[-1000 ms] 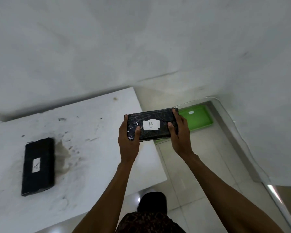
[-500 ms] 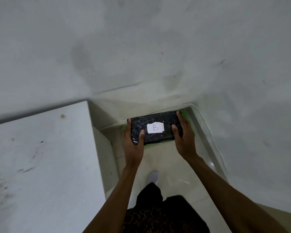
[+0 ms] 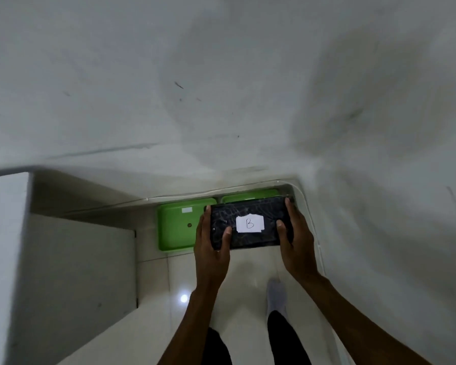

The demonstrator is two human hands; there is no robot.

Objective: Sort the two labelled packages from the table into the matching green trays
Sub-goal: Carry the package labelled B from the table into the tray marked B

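Head view only. Black package held flat between both hands, above the floor and over the two green trays. Left hand on its left end, right hand on its right end — fingers of each wrapped round the short edges, thumbs pressed on the top face, so pinching the package from both sides. White paper label in the middle, marked "B" by hand, face up. Glossy wrap, wrinkled, probably slippery.

Left tray mostly visible, with a small white tag near its far rim; writing on it too small to read. Right tray almost hidden under the package, only a strip of the far rim showing. Both on the floor against the wall, in the corner, side by side. Edge of the white worktop at left.

To do well: read both tray tags first, not guess — then lower slowly, keeping the package level and label up, and release only when resting inside.
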